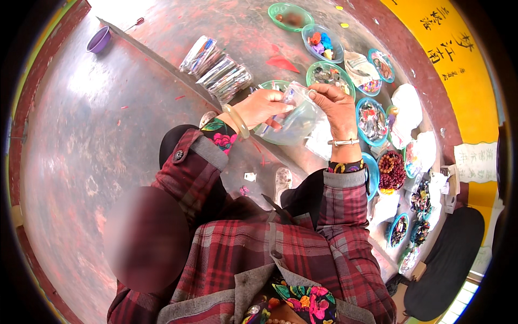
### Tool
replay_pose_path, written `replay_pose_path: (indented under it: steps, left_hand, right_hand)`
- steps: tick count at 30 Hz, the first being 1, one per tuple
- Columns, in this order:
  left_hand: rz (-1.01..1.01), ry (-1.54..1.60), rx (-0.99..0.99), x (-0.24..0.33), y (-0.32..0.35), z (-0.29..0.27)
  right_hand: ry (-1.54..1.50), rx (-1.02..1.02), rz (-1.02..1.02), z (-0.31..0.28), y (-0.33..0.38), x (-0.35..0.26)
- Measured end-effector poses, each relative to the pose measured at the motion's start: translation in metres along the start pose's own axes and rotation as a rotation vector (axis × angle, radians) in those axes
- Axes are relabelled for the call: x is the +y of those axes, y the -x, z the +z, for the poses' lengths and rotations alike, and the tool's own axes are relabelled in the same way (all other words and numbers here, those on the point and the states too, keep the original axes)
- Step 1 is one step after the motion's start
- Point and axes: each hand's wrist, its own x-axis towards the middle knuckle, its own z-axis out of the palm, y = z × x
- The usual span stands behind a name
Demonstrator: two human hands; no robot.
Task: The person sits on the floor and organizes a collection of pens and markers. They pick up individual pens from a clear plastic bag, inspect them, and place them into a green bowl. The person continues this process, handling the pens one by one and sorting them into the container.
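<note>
A clear plastic zip bag (304, 114) is stretched between my two hands above a pale green basin (274, 141). My right hand (335, 103) pinches the bag's upper right corner between thumb and fingers. At the bag's left edge, near a bluish strip along its mouth, the fingers of my left hand (263, 109) are closed on the plastic. Whether the left fingers also hold something small cannot be made out. Little shows inside the bag. Bundles of packed plastic bags (224, 75) lie on the floor beyond my left hand.
Several plastic basins hold small parts, among them a green basin (330, 74) and a blue basin (372, 120). A basin of dark red beads (392, 171) stands at right. A long black cushion (448, 264) is at lower right, a purple bowl (99, 40) at far left.
</note>
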Motion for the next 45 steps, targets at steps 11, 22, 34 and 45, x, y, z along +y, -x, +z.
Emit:
replay_pose_path:
  steps: [11,22,34,45]
  left_hand:
    - [0.049,0.015,-0.023,-0.008,-0.004,-0.002]
    - [0.054,-0.015,-0.03,-0.004,-0.001,0.005]
    - [0.279,0.032,0.108,0.007,0.001,-0.005]
    - [0.302,0.238,0.151,0.011,0.003,0.002]
  right_hand:
    - [0.176,-0.196,0.069,-0.006,-0.003,0.003]
    - [0.152,-0.164,0.011,-0.005,-0.005,0.004]
    - [-0.392,0.037,-0.013,0.005,-0.005,0.008]
    - [-0.334,0.075,-0.23,0.029,-0.003,0.008]
